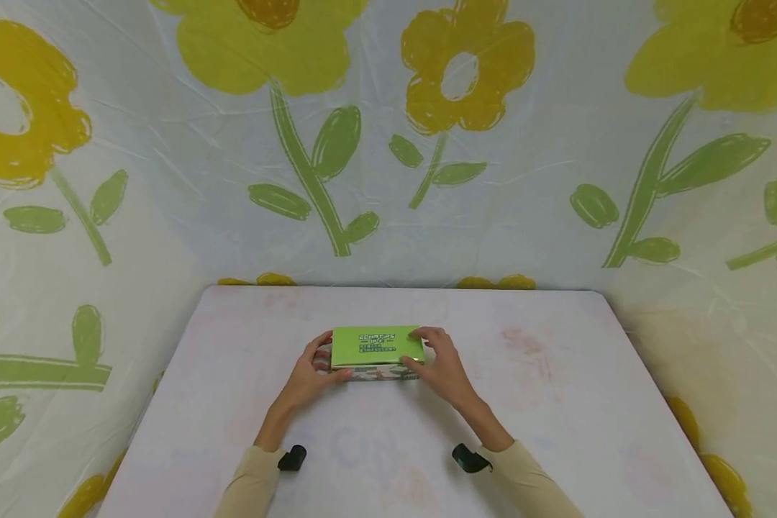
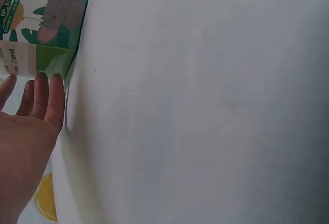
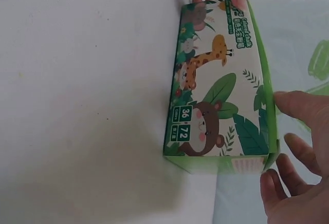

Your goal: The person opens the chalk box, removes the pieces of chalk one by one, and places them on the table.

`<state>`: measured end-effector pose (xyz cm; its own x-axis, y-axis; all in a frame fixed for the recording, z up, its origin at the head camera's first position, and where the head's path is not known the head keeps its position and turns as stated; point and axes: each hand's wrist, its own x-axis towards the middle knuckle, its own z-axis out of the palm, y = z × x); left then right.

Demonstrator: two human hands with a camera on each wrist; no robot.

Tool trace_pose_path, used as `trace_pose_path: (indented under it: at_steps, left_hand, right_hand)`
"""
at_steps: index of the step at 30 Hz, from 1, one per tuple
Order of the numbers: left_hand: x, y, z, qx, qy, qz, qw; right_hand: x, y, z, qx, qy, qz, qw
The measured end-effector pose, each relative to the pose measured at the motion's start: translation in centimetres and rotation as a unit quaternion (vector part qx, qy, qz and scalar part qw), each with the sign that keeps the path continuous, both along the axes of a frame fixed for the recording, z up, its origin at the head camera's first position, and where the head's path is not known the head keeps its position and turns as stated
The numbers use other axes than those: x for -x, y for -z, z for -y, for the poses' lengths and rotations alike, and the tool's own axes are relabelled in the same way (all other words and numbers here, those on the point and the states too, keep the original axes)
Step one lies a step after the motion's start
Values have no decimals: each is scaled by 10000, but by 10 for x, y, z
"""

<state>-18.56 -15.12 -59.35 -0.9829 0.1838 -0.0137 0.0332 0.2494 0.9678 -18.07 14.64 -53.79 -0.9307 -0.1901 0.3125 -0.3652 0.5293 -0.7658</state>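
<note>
A box of colored chalk (image 1: 369, 352) lies on the table with its bright green lid (image 1: 350, 347) facing up. Printed animals and leaves cover its white front (image 3: 205, 80). My left hand (image 1: 306, 375) holds the box's left end, thumb on the front and fingers at the end face, partly hidden in the head view. At the other end my right hand (image 1: 445, 368) grips the lid between a thumb on its front edge and fingers along the far side. In the right wrist view the right thumb (image 3: 295, 105) touches the lid's edge.
The white table (image 1: 375, 432) has faint coloured smudges. Behind it and at the sides hangs a cloth (image 1: 505, 208) printed with yellow flowers. Dark wrist devices (image 1: 471, 458) are worn on both arms.
</note>
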Motion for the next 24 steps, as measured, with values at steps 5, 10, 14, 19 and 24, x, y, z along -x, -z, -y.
trace_pose_path:
  at_steps: [5,10,14,19,24]
  left_hand:
    - [4,-1,4,164,200,49,9997]
    - [9,-1,5,297,304,138,9990]
    - [11,3,6,338,353,153,9987]
    - [13,7,8,226,423,35,9988]
    - [14,7,10,159,450,-38,9989]
  right_hand:
    - [3,-3,5,-248,-240,-146,9993]
    - [6,-6,6,-438,-549,18,9975]
    - [8,-10,7,-720,-820,62,9940]
    - [13,-14,6,-1114,-1100,-124,9876]
    - [21,-19,4,-1894,-1252,-607,9720]
